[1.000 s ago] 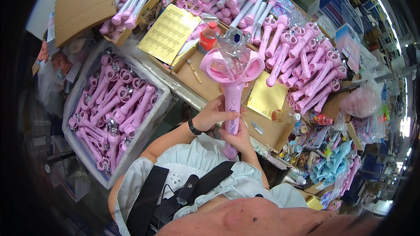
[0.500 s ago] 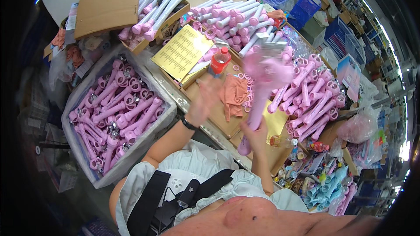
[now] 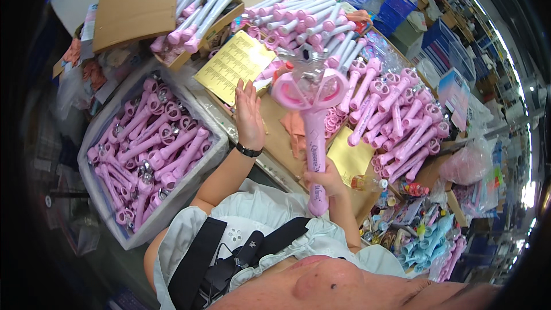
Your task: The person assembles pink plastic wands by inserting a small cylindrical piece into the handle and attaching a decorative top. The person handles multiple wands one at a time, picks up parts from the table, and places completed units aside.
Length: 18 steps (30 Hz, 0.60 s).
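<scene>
A pink toy wand (image 3: 315, 138) stands upright before me, with my right hand (image 3: 328, 179) wrapped round the lower part of its handle. Its top carries two pink loops and a clear, shiny piece with a silvery tip. My left hand (image 3: 250, 117) is raised with fingers stretched out, holding nothing, beside a gold printed sheet (image 3: 238, 63). Behind the wand lie an orange cloth (image 3: 293, 132) and a cluster of small pink rings (image 3: 334, 121). The red-capped bottle (image 3: 283, 69) is mostly hidden by the wand's head.
A lined bin (image 3: 172, 216) full of pink wands stands at left. More pink wands (image 3: 396, 112) are heaped on the table at right, and white-and-pink sticks (image 3: 310, 17) at the back. A cardboard box (image 3: 215, 31) holds more sticks. Another gold sheet (image 3: 350, 155) and a lying bottle (image 3: 366, 183) are near my right hand.
The wand has moved left and turned more upright, its head no longer blurred. My left hand has shifted slightly left and its fingers now point upward.
</scene>
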Motion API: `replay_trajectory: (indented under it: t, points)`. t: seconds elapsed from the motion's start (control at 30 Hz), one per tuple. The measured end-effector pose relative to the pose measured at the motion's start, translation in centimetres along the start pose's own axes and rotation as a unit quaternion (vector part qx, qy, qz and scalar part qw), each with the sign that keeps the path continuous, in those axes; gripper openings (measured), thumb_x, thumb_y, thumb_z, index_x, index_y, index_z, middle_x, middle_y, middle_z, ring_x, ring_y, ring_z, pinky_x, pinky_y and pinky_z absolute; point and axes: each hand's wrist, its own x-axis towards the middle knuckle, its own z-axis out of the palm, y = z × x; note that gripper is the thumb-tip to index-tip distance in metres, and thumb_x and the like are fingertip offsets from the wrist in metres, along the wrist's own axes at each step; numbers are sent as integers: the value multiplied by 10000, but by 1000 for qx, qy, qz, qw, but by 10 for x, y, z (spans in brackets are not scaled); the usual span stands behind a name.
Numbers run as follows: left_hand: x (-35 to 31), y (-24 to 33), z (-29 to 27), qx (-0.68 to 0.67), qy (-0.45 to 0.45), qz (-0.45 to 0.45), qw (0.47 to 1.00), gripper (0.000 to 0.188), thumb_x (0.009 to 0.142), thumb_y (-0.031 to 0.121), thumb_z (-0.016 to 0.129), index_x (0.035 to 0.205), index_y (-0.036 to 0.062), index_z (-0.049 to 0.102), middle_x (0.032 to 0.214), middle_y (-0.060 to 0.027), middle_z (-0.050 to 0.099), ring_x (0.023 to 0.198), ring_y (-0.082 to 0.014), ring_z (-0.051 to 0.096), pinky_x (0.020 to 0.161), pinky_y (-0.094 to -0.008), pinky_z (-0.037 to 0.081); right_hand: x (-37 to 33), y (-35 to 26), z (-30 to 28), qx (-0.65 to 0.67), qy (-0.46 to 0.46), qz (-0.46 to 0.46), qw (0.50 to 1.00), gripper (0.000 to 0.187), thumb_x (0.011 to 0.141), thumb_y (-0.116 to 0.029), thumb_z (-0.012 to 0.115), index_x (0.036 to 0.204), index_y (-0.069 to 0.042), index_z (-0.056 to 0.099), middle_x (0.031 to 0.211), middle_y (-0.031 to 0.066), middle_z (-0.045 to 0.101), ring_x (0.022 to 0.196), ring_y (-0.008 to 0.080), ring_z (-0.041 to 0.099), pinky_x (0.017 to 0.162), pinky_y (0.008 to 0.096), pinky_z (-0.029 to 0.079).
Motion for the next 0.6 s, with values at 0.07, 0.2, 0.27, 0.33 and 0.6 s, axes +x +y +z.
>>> replay_trajectory:
  t: [0.07,0.2,0.27,0.33,0.6]
  points:
    - [-3,-12,4,-32,-4,-37,999,673,945,505,280,1415,51,122,1438,-184,215,1339,-278,206,1090,-417,152,-7,3,0,69,-57,19,996,445,649,-52,715,1044,-20,513,723,41,561,559,116,549,507,240,441]
    - [2,-22,12,-181,-12,-148,972,591,944,482,303,1346,50,315,1329,-164,401,1204,-286,413,1015,-441,320,-16,11,-1,133,-141,22,981,484,628,-90,732,1049,-3,509,699,55,560,544,125,546,490,243,434]
    - [10,-19,15,-252,-11,-262,932,631,943,499,281,1326,0,333,1321,-172,412,1224,-280,393,1036,-430,295,-16,14,-5,128,-166,-6,978,498,624,-95,733,1059,-3,509,687,61,558,535,130,545,481,242,429]
    - [22,-16,21,-374,-239,-306,842,651,927,530,290,1299,3,386,1270,-171,468,1135,-310,470,992,-444,355,-12,16,-8,141,-197,-23,970,525,619,-121,743,1072,-3,506,677,64,554,526,130,540,477,239,422]
    - [37,-43,44,-326,-190,-414,828,724,892,584,342,1290,-19,385,1284,-194,450,1164,-320,463,936,-464,414,-18,24,-11,240,-128,3,962,592,576,-136,775,1083,-9,497,686,78,560,516,141,535,457,236,409]
